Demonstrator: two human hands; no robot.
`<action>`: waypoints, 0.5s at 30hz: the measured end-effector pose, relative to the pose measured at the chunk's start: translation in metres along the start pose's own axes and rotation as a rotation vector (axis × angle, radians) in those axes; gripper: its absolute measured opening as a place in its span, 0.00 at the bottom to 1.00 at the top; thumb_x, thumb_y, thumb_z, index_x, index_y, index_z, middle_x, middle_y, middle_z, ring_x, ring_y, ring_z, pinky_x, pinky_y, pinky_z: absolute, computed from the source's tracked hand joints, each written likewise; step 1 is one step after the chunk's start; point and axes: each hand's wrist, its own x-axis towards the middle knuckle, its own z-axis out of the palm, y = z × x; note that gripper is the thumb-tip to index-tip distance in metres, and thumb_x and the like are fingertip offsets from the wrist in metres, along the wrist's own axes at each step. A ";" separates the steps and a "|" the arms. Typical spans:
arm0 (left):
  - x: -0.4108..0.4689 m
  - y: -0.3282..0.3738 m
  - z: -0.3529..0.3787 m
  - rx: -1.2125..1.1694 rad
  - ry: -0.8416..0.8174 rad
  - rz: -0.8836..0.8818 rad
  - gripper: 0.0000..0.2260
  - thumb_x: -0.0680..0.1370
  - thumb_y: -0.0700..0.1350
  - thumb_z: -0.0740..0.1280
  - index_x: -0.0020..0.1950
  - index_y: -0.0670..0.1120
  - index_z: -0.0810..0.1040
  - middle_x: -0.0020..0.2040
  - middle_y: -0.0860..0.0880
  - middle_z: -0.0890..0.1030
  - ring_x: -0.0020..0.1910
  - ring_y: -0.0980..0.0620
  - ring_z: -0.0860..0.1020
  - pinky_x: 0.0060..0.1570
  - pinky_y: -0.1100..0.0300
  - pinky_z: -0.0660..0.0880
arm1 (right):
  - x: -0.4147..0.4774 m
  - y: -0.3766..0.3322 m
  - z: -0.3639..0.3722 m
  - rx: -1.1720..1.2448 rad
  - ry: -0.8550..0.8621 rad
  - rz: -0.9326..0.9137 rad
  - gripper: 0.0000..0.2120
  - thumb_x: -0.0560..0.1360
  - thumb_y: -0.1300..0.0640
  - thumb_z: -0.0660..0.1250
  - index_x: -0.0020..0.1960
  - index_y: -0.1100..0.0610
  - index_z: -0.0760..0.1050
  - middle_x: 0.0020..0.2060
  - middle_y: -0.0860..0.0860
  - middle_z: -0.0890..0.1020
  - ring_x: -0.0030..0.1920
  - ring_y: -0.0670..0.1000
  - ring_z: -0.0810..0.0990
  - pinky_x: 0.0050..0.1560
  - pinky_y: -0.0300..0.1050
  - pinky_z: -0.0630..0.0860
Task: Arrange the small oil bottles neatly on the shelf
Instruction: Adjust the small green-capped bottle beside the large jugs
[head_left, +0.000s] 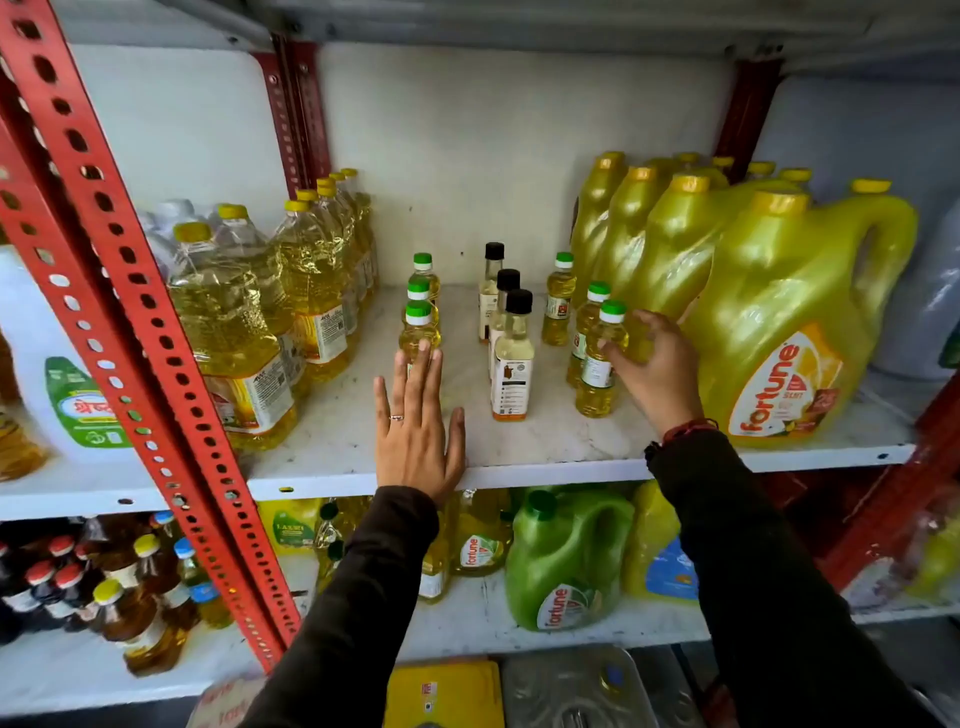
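Both dark sleeves (363, 597) come up from 6 o'clock to the white middle shelf (519, 470). On this shelf the small oil bottles stand in three short files between the big clear oil bottles (234, 332) at 9 o'clock and the yellow Fortune jugs (769, 332) at 3 o'clock.

The left hand (415, 431) is flat with fingers spread and grasps nothing; its fingertips (423, 353) touch the front green-capped bottle (418, 325) of the left file. The right hand (657, 364) curls its fingers around the front green-capped bottle (602, 358) of the right file. The black-capped bottles (511, 358) make the middle file.

I judge the task nearly done: the files are already formed. What remains is small: the right file looks a little crooked, and its front bottle needs to be set straight.
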 end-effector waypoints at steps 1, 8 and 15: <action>-0.001 -0.003 0.001 0.004 -0.005 -0.020 0.30 0.83 0.51 0.54 0.83 0.41 0.55 0.83 0.42 0.56 0.83 0.49 0.43 0.81 0.49 0.38 | 0.006 0.003 0.001 0.014 -0.019 0.044 0.26 0.73 0.51 0.74 0.67 0.59 0.74 0.64 0.58 0.79 0.66 0.57 0.76 0.67 0.53 0.73; -0.010 -0.021 0.016 0.108 -0.077 0.006 0.30 0.83 0.52 0.52 0.83 0.40 0.56 0.83 0.42 0.54 0.83 0.50 0.42 0.81 0.51 0.37 | 0.022 0.011 0.003 0.188 -0.168 0.194 0.22 0.72 0.56 0.75 0.65 0.58 0.76 0.62 0.54 0.81 0.61 0.53 0.79 0.64 0.50 0.74; -0.010 -0.022 0.022 0.166 -0.075 0.013 0.31 0.83 0.52 0.51 0.83 0.40 0.54 0.83 0.43 0.52 0.83 0.49 0.42 0.81 0.50 0.37 | 0.027 0.015 0.005 0.216 -0.141 0.201 0.21 0.69 0.56 0.77 0.61 0.59 0.79 0.57 0.55 0.83 0.56 0.53 0.81 0.58 0.47 0.76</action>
